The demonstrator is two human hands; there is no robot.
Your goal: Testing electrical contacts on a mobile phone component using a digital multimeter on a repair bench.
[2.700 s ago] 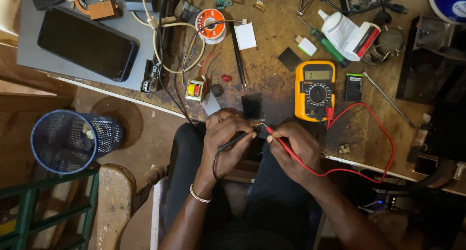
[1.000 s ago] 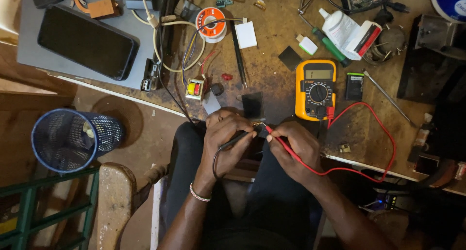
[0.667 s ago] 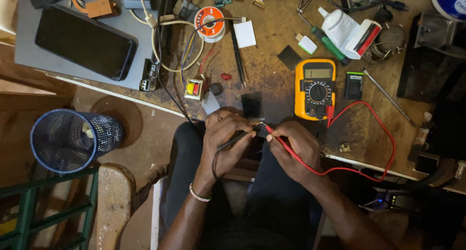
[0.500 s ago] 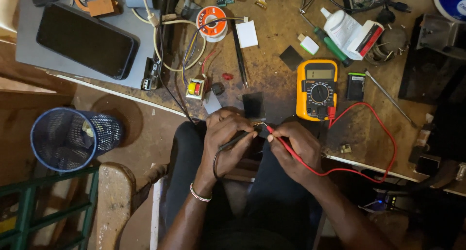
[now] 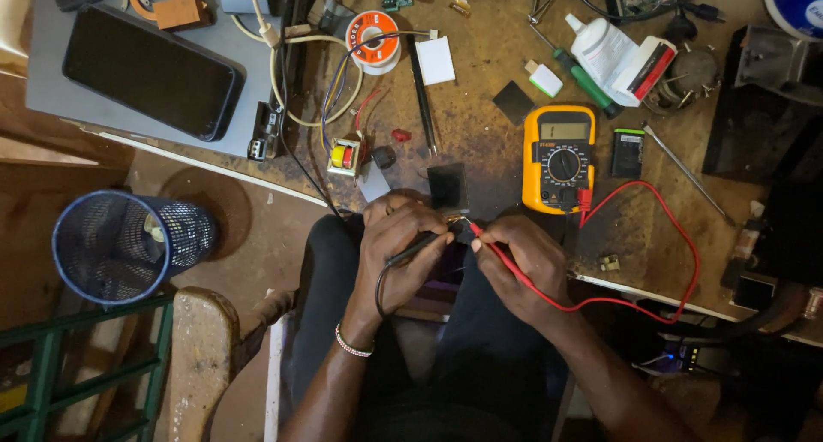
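Two hands meet at bench edge, over lap. Left hand (image 5: pixel 401 252) clenched around black probe (image 5: pixel 417 247); right hand (image 5: pixel 521 266) grips red probe (image 5: pixel 493 252). Probe tips converge on tiny part between fingertips, too small to identify. Red lead (image 5: pixel 677 236) loops right, back to yellow multimeter (image 5: pixel 558 157) just beyond right hand. Small black square plate (image 5: pixel 447 186) lies just above hands. Further out: solder spool (image 5: pixel 374 41), green-handled screwdriver (image 5: pixel 585 83), dark phone (image 5: pixel 153 72) on grey tray. Blue mesh bin (image 5: pixel 129 245) on floor, left.
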